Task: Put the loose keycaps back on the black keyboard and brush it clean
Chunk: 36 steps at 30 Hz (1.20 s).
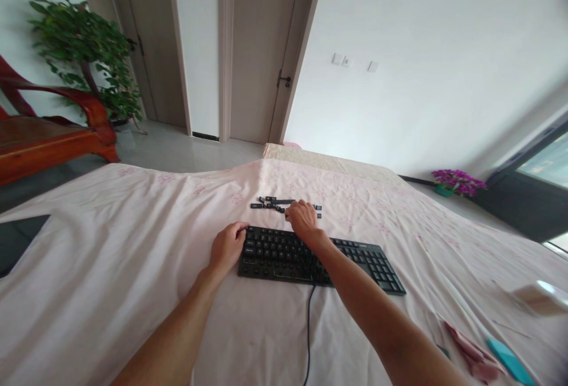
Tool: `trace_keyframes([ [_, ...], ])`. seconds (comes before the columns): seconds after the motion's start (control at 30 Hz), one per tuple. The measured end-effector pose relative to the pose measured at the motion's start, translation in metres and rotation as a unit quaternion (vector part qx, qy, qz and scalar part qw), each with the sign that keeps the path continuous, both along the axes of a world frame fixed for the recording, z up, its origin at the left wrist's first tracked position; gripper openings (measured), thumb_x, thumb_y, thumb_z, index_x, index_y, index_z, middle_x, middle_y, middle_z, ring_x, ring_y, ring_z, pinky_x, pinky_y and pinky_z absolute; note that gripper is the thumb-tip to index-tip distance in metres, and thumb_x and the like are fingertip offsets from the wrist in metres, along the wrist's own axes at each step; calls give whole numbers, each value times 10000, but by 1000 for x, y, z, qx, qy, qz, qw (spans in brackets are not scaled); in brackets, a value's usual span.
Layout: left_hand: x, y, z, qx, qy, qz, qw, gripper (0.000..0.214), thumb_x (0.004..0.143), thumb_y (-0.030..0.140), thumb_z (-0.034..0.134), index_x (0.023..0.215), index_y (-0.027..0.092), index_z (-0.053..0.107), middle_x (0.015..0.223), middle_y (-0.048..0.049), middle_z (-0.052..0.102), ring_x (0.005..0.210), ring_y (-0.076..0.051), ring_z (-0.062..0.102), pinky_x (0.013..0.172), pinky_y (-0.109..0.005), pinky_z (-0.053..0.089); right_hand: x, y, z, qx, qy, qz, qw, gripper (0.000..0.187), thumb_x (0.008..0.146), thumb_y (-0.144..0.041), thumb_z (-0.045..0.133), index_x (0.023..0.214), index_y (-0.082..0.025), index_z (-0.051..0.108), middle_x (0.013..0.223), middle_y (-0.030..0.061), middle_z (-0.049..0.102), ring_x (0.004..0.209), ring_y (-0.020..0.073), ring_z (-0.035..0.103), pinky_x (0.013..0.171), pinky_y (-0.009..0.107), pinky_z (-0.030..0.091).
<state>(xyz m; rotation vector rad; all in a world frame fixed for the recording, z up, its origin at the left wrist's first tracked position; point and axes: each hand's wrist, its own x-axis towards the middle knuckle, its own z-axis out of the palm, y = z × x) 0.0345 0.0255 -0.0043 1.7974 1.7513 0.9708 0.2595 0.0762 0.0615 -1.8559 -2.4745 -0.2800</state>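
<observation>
A black keyboard [284, 251] lies on the pink-white cloth, its lower rows at the left showing bare sockets where keycaps are off. My left hand [227, 248] grips the keyboard's upper left corner, fingers curled at the edge. Reaching across the board, my right hand [303, 220] is over the loose keycaps [268, 206] behind it. Its fingers are bent together, pointing down; whatever is between the fingertips is hidden. A long space bar keycap [283, 201] lies among the loose ones, partly behind that hand. From the keyboard's front runs a black cable [309, 333].
At the left edge lies a dark flat object [22, 241]. To the right are a teal item [508, 359], a pink cloth [473, 350] and a blurred pale box [544, 298]. Beyond stand a wooden chair [57, 131], a green plant [84, 48] and purple flowers [459, 182].
</observation>
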Motion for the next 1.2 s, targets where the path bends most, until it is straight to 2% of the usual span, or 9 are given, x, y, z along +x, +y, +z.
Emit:
trace_keyframes([
  [0.13,0,0,0,-2,-1,-3,1000,284,854,273,450,1051,246,654,1070,-8,694,970,-159,626,847,-244,450,11,-26,10,-14,85,-8,996,214,862,-330,549,1034,-293,671,1066,-9,657,955,163,571,734,251,364],
  [0.27,-1,0,-1,-5,2,-5,1000,293,854,290,449,1065,256,649,1086,-6,690,982,-163,622,848,-246,447,28,-66,12,-19,190,-4,982,196,848,-324,550,993,-293,678,1011,-30,667,916,147,595,754,234,386],
  [0.4,-1,0,-3,-3,4,-4,1000,298,850,296,445,1066,265,648,1096,-1,688,1000,-164,618,841,-242,450,40,-101,4,-17,202,6,979,170,833,-299,566,945,-287,693,986,-23,670,913,144,594,773,241,407],
  [0.5,-1,-1,-2,-4,5,-4,1000,300,846,287,445,1066,264,648,1099,1,687,1003,-165,618,840,-243,449,42,-115,-4,-4,189,9,982,163,831,-280,575,927,-295,706,980,-19,670,930,147,581,785,248,413],
  [0.73,-1,-2,0,4,9,-6,1000,301,846,279,436,1062,263,645,1087,0,690,987,-166,623,843,-247,447,43,-122,-11,24,160,1,987,148,834,-300,593,913,-313,717,910,-17,658,879,147,562,750,244,415],
  [0.97,-2,0,-4,8,14,-6,1000,304,851,286,432,1067,258,644,1094,-5,687,997,-160,617,850,-240,446,39,-119,-8,8,126,9,992,151,839,-298,592,911,-313,723,863,-16,651,854,138,568,748,240,409],
  [1.2,-2,0,-5,7,11,-5,1000,302,850,297,435,1065,269,646,1085,0,690,989,-167,622,850,-248,449,38,-118,-8,-11,150,24,988,143,857,-274,574,850,-275,717,830,-11,641,818,134,585,720,222,402],
])
